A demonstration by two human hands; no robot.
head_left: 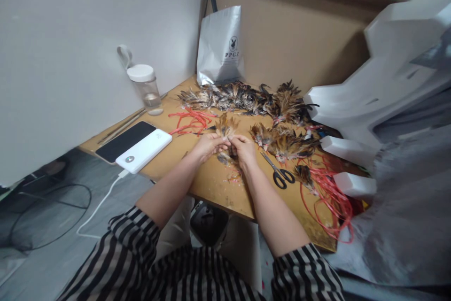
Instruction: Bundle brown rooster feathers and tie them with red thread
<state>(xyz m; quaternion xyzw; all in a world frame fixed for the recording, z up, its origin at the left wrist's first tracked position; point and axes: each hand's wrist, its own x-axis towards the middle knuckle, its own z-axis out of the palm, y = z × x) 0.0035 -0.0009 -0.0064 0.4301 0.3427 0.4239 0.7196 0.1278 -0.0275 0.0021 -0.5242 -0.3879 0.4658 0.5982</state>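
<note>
Both hands meet over the middle of the wooden table [211, 183]. My left hand [210, 146] is closed, its fingertips pinching the base of a small bunch of brown feathers [226, 126]. From the other side my right hand [244, 149] pinches the same base, fingers closed, and the tips of the two hands touch. The tan feather ends fan upward, away from me. Below the hands lie a few loose feathers [223, 158] and red scraps [234, 177]. Black-handled scissors [280, 175] rest partly open to the right of my right hand.
Piles of feathers [232, 96] line the back, with feather bundles [283, 142] at the right. Red strips lie left [192, 121] and right [329, 188]. At left are a phone [125, 140], a white power bank [144, 150] and a bottle [146, 87]. A silver bag [219, 47] stands behind; white foam [355, 89] borders the right.
</note>
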